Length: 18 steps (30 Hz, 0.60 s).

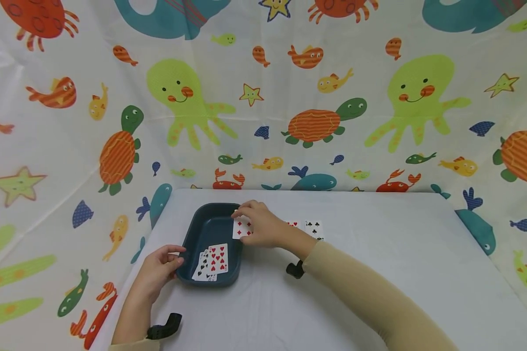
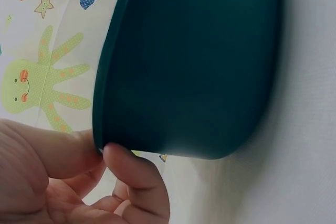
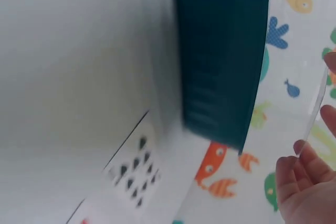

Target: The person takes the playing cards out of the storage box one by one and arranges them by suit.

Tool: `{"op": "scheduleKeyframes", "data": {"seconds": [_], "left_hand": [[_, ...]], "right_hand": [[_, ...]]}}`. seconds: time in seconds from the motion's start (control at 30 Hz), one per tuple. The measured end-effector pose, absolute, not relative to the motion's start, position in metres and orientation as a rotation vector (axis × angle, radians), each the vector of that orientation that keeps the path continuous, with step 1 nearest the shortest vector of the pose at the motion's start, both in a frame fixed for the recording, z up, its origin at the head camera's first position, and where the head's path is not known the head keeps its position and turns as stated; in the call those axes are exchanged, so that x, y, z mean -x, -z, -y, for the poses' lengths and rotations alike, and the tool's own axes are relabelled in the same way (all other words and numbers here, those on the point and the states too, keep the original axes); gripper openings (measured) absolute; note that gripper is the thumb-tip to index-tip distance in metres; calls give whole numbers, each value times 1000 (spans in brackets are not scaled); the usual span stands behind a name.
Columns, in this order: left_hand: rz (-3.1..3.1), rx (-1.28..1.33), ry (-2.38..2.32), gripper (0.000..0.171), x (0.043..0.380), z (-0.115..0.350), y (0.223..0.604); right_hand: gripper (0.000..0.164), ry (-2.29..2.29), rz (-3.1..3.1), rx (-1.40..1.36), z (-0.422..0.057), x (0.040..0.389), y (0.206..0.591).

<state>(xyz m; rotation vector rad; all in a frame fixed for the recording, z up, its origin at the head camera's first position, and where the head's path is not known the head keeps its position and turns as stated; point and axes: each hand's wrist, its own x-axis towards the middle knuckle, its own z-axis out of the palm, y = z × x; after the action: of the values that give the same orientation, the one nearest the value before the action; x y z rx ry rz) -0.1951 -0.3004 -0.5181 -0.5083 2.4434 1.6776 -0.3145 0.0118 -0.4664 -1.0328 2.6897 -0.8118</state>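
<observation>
A dark teal tray (image 1: 215, 230) stands on the table's left part. My left hand (image 1: 158, 270) pinches its left rim between thumb and finger, shown closely in the left wrist view. Inside, a heart playing card (image 1: 218, 258) overlaps spade cards (image 1: 200, 268) at the near end. Over the tray's right rim, my right hand (image 1: 263, 225) holds a diamond card (image 1: 240, 229) by its edges. The right wrist view shows this card (image 3: 316, 106) edge-on, raised above the tray, with fingertips along it.
Right of the tray, a club card (image 1: 314, 228) lies face up on the white tabletop (image 1: 377, 253). Beside it is a heart card (image 1: 292, 224), partly covered by my right hand. A curtain printed with sea animals (image 1: 316, 126) hangs behind and left of the table.
</observation>
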Motion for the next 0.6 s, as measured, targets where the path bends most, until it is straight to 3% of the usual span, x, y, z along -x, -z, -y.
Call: {"op": "scheduleKeyframes", "data": {"seconds": [0.6], "left_hand": [[-2446, 552, -1669, 38, 198, 292, 518]], "right_hand": [[60, 923, -2723, 968, -121, 318, 491]]}}
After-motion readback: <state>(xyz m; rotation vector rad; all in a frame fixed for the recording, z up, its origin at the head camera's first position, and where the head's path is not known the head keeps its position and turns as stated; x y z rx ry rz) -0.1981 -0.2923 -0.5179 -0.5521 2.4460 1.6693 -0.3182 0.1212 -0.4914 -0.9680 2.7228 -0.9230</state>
